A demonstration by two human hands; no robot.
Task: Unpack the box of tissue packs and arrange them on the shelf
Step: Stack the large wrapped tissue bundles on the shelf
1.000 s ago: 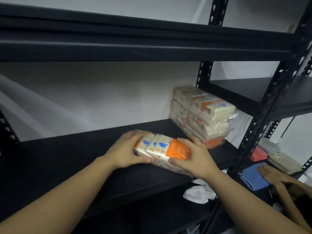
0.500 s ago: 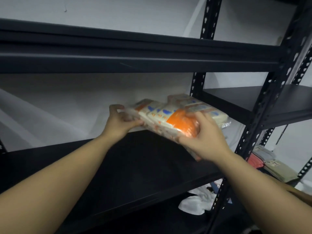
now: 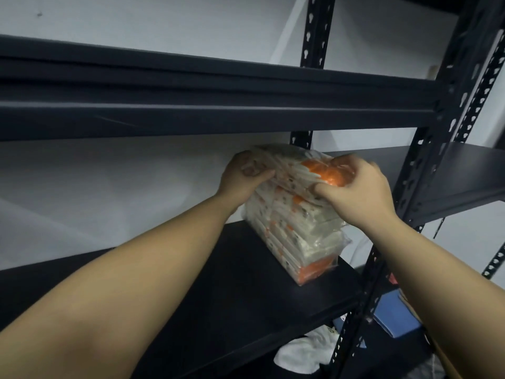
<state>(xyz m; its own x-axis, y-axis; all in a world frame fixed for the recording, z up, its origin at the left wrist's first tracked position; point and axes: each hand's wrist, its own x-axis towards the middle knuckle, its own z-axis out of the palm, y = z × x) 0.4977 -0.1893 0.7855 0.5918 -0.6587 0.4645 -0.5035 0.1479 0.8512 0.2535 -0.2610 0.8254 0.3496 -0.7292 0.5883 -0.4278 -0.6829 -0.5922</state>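
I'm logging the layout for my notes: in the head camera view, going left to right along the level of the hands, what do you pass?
Left hand gripping the top tissue pack → right hand gripping the same pack's orange end → black shelf upright → neighbouring shelf board.

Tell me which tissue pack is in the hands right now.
The top pack of the stack, gripped by the left hand and right hand. The packs below it lie untouched on the shelf.
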